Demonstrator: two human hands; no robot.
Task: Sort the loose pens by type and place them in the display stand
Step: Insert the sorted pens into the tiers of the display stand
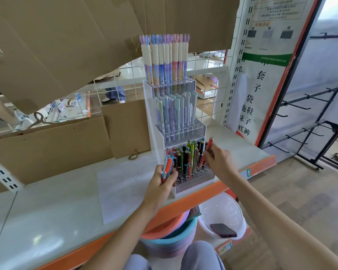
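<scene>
A three-tiered clear display stand stands on the shelf. Its top tier holds tall pens with pastel finger-shaped caps, the middle tier pastel capped pens, the bottom tier several dark, green and red pens. My left hand grips a small bunch of red and blue pens at the stand's lower left. My right hand pinches one red pen, slanted over the holes at the right of the bottom tier.
The pale shelf has an orange front edge and a sheet of paper left of the stand. Cardboard leans behind. Stacked basins and a white basin holding a phone sit below. A hook rack stands right.
</scene>
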